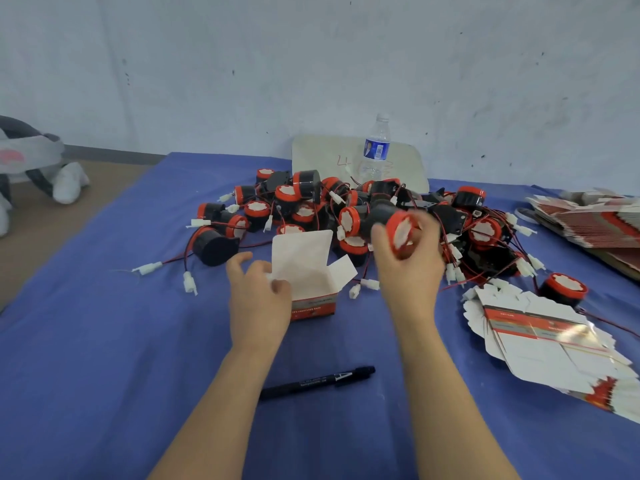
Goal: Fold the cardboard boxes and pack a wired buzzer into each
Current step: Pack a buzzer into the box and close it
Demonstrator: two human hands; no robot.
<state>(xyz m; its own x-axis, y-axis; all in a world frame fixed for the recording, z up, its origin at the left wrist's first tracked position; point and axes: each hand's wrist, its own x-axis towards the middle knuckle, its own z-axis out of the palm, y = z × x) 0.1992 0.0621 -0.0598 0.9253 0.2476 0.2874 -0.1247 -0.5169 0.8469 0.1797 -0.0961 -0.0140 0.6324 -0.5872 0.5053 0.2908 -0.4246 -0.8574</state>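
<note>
Currently the left hand (258, 296) grips the left wall of the erected cardboard box (311, 271), with the thumb on the near edge and the fingers curled round the side. This grip steadies the box upright on the blue cloth (104, 341). The box mouth faces up. Its lid flap stands vertical at the rear and a side flap is splayed to the right, leaving the opening unobstructed. The right hand (408, 268) holds one wired buzzer (400, 232) above and to the right of the box. Its fingers are clamped round the black body, and the red-rimmed face points toward the camera. Motion blur hides the exact finger positions. Judged step: insertion of the buzzer, not yet begun. The buzzer pile (287, 197) lies just behind the box and the flat box blanks (540, 341) lie to the right, both apparently placed for easy reach. A marker pen (318, 381) lies nearer the person, apart from the work.
</note>
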